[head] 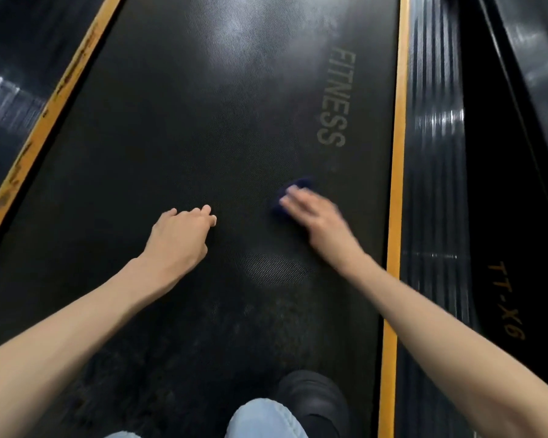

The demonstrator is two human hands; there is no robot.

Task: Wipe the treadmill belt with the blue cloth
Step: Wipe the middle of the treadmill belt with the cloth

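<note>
Orange, scuffed edge strip borders the black, finely dimpled rubber treadmill belt. The left hand rests on the belt, its grip loosely curled and empty. Just to the right, the blurred right hand presses flat fingers on the small, crumpled dark-blue cloth near the belt's right side. Dusty smears near the black shoe suggest that most of the wiping remains.
</note>
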